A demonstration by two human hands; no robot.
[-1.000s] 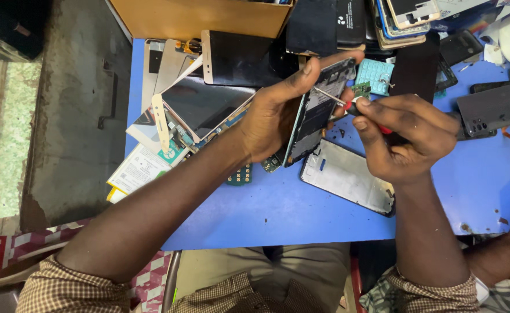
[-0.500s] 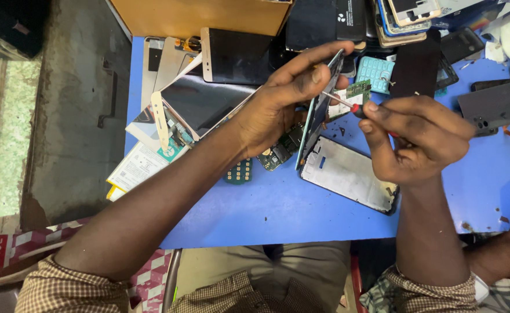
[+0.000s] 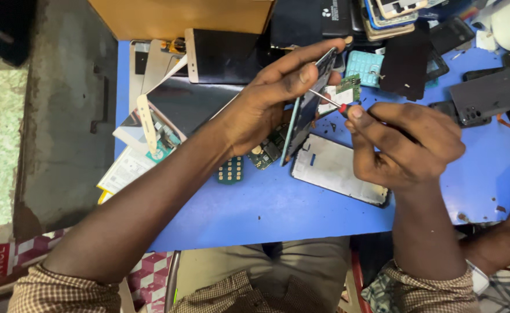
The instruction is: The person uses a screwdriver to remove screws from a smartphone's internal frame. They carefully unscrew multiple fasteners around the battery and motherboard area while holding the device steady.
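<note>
My left hand (image 3: 269, 101) grips an opened phone body (image 3: 306, 110), tilted up on its edge above the blue table (image 3: 266, 203). My right hand (image 3: 403, 142) holds a small red-tipped screwdriver (image 3: 331, 102) whose metal shaft points into the phone's inner side. A white phone back panel (image 3: 339, 174) lies flat on the table just below both hands. A green circuit board (image 3: 348, 90) lies right behind the screwdriver.
Many phone parts crowd the table's far side: a dark tablet screen (image 3: 179, 107), a gold-edged phone (image 3: 223, 55), a teal keypad (image 3: 364, 66), black covers (image 3: 487, 95), a cardboard box (image 3: 185, 17). Another person's arm (image 3: 507, 237) rests at the right edge. Bare floor lies left.
The phone has been tilted further up onto its edge in my left hand, and my right hand has brought the screwdriver tip against its inner side.
</note>
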